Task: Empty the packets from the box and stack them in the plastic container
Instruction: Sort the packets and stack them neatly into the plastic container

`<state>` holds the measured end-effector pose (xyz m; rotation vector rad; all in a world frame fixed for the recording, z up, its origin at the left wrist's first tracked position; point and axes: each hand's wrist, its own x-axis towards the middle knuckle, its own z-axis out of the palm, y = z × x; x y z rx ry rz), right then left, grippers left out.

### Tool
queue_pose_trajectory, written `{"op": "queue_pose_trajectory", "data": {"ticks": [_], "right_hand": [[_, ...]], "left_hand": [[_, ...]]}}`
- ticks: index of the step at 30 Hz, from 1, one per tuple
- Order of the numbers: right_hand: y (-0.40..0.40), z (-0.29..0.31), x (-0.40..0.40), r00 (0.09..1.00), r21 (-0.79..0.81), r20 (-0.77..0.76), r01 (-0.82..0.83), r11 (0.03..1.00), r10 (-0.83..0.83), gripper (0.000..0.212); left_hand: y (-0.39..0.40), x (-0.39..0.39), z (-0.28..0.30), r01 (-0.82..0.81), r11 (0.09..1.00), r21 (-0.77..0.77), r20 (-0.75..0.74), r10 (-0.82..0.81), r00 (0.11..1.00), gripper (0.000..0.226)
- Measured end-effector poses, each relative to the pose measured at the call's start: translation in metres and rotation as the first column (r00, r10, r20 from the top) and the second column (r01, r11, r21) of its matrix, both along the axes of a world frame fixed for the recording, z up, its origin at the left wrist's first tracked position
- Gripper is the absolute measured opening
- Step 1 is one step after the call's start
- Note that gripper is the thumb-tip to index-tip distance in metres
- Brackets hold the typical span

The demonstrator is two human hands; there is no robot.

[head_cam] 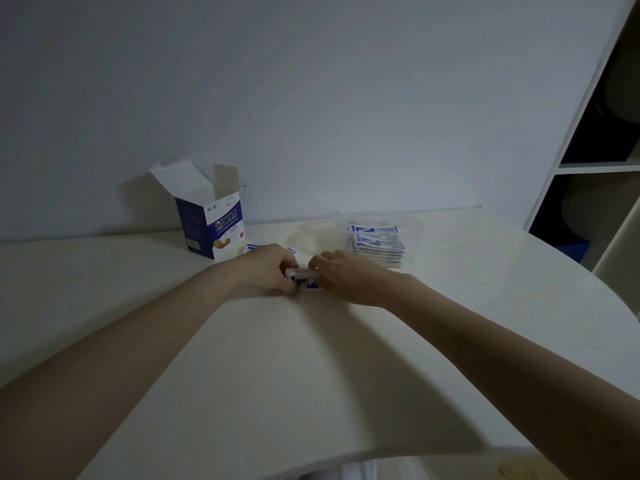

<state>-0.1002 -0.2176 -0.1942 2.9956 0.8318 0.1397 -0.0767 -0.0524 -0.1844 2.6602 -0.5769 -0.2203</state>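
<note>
Mid-frame, my left hand [268, 268] and right hand [341, 275] pinch a few packets [304, 283] together; many already sit stacked in the plastic container [414, 226] (right of centre), box [211, 220] open upper left.

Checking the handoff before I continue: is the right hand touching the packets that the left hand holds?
Touching. The head view shows the right hand with fingertips on the packets, which the left hand grips at the other end.

The box [211, 216] at my eleven o'clock is printed cardboard, faintly glossy. The container [414, 225] at one o'clock is clear plastic. The table [277, 368] looks smooth, matt.
</note>
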Motion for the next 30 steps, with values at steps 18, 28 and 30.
{"op": "queue_pose_trajectory", "data": {"ticks": [18,28,30], "right_hand": [[-0.021,0.016,-0.003,0.986,0.310,-0.098,0.159,0.937,-0.135,0.018],[-0.088,0.076,0.037,0.914,0.826,-0.090,0.291,0.482,-0.397,0.007],[-0.099,0.077,0.042,0.884,0.741,-0.084,0.364,0.564,-0.460,0.009]], "left_hand": [[0.005,0.001,0.005,-0.167,0.937,-0.307,0.013,0.180,0.984,0.005],[-0.069,0.038,0.062,-0.337,0.591,-0.732,-0.204,0.282,0.938,0.014],[-0.090,0.048,0.060,-0.310,0.764,-0.566,-0.067,0.332,0.941,0.015]]}}
